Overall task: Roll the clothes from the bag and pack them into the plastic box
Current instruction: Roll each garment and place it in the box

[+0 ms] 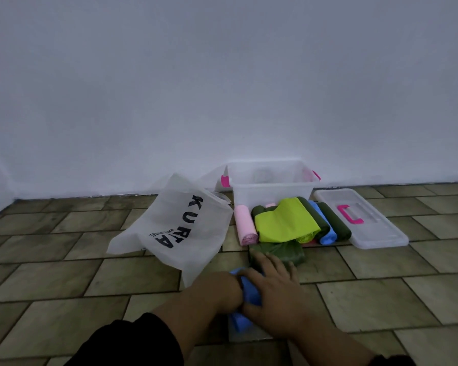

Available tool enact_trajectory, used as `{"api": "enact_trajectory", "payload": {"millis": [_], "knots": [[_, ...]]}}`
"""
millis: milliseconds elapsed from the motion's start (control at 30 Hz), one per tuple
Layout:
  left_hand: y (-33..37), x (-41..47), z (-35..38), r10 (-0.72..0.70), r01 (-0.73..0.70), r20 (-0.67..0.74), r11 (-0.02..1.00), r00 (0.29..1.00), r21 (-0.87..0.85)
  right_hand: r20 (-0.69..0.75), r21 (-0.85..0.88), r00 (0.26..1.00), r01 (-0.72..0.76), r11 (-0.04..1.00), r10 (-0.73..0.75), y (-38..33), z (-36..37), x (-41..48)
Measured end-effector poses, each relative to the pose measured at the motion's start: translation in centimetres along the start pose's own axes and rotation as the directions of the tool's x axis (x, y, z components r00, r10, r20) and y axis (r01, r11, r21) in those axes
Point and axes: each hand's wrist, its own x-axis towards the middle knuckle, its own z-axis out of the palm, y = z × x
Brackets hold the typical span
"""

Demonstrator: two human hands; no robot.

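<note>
While the blue garment [250, 287] lies on the floor [64, 273] under both hands, a tight bundle shows between the palms and a loose end trails back toward the person. I read this as a roll in progress.

Left hand [217, 289]: the fingers are curled onto the bundle, apparently gripping it to keep the roll tight. The tips are hidden.

Right hand [271, 294]: the fingers [274, 264] are spread wide and flat, pressing the cloth down and holding nothing. The tips overlap a folded green garment [294, 252] just beyond them.

Past the fingertips are finished rolls in a row: pink roll [246, 227], blue roll [327, 232] and dark green roll [337, 223]. A lime cloth [283, 223] is draped across them. They sit against the front of the plastic box [273, 190], likely staged for packing.

I cannot tell through the box wall what is inside. The lid [376, 225] lies right of the rolls, leaving the box open. The bag [169, 220] is slumped flat left of the fingers, probably emptied.

Judgement: rolling is nearly done and packing has not yet begun.
</note>
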Motion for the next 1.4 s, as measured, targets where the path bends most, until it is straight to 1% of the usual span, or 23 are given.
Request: {"api": "enact_trajectory", "payload": {"millis": [33, 100, 167, 233, 300, 400, 500, 567, 667, 700, 767, 833, 900, 967, 1033, 1067, 1200, 1300, 1400], "knots": [[0.0, -0.1, 0.1, 0.008, -0.008, -0.001, 1.000, 1.000, 0.000, 0.011, 0.010, 0.999, 0.032, 0.999, -0.032, 0.1, -0.4, 0.8], [-0.1, 0.0, 0.3, 0.015, -0.015, -0.014, 1.000, 1.000, 0.000, -0.001, 0.022, 0.999, 0.045, 0.999, -0.045, 0.5, -0.6, 2.5], [-0.4, 0.2, 0.7, 0.022, -0.022, -0.025, 1.000, 0.999, 0.009, 0.028, -0.052, 0.999, 0.039, 0.998, -0.038, 0.9, -0.5, 4.0], [-0.5, 0.3, 0.9, 0.017, -0.018, -0.040, 1.000, 0.999, -0.006, 0.099, -0.114, 0.995, -0.005, 0.993, 0.016, 1.5, -0.3, 4.9], [-0.6, 0.5, 1.2, -0.006, 0.004, -0.046, 1.000, 0.999, -0.026, 0.145, -0.120, 0.986, -0.066, 0.991, 0.084, 2.4, -0.2, 5.1], [-0.7, 0.6, 1.4, -0.038, 0.036, -0.039, 0.999, 0.999, -0.039, 0.136, -0.103, 0.981, -0.121, 0.987, 0.135, 4.2, -0.3, 4.7], [-0.9, 0.7, 1.5, -0.022, 0.020, -0.044, 0.999, 0.999, -0.045, 0.127, -0.109, 0.964, -0.219, 0.970, 0.232, 6.2, -0.8, 4.2], [-1.0, 0.7, 1.6, -0.027, 0.025, -0.048, 0.998, 0.998, -0.053, 0.107, -0.076, 0.958, -0.260, 0.963, 0.267, 6.8, -1.4, 3.9], [-0.8, 0.5, 1.6, -0.047, 0.044, -0.049, 0.998, 0.998, -0.053, -0.050, -0.012, 0.980, -0.192, 0.981, 0.192, 5.4, -1.9, 2.6], [-0.7, 0.5, 1.6, -0.048, 0.046, -0.051, 0.998, 0.998, -0.048, -0.076, 0.033, 0.983, -0.166, 0.985, 0.169, 4.2, -1.8, 1.9], [-0.4, 0.4, 1.4, -0.047, 0.046, -0.034, 0.999, 0.998, -0.023, -0.031, 0.135, 0.989, -0.142, 0.981, 0.147, 1.6, -1.1, 0.2], [-0.4, 0.4, 0.9, -0.034, 0.034, -0.006, 0.999, 0.999, -0.003, 0.035, 0.191, 0.989, -0.149, 0.970, 0.145, -0.2, -0.5, -0.8], [-0.7, 0.3, 0.1, -0.036, 0.033, -0.036, 0.996, 0.999, -0.079, 0.055, 0.193, 0.985, -0.173, 0.966, 0.165, -0.6, -0.3, -1.0], [-0.9, 0.5, -0.8, -0.001, -0.019, -0.128, 0.987, 0.992, -0.160, 0.078, 0.167, 0.983, -0.175, 0.970, 0.164, -0.6, -0.3, -0.8], [-1.0, 1.0, -1.2, 0.046, -0.086, -0.202, 0.977, 0.978, -0.194, 0.110, 0.116, 0.981, -0.170, 0.979, 0.157, -0.7, 0.4, -0.5], [-0.8, 1.2, -1.2, 0.055, -0.094, -0.202, 0.977, 0.978, -0.190, 0.096, 0.100, 0.981, -0.176, 0.979, 0.166, -0.9, 0.9, -0.3], [-0.7, 2.0, -0.7, 0.017, -0.024, -0.060, 0.993, 0.998, -0.117, -0.012, 0.090, 0.979, -0.201, 0.975, 0.203, -1.6, 2.6, 0.0], [-0.8, 2.2, -0.8, 0.018, -0.019, -0.005, 0.999, 1.000, -0.050, -0.057, 0.096, 0.972, -0.221, 0.970, 0.227, -1.7, 2.7, 0.1], [-0.8, 2.4, -1.3, 0.000, -0.001, 0.037, 1.000, 0.999, 0.027, -0.146, 0.090, 0.965, -0.205, 0.975, 0.216, -1.7, 2.3, -0.1]]}}
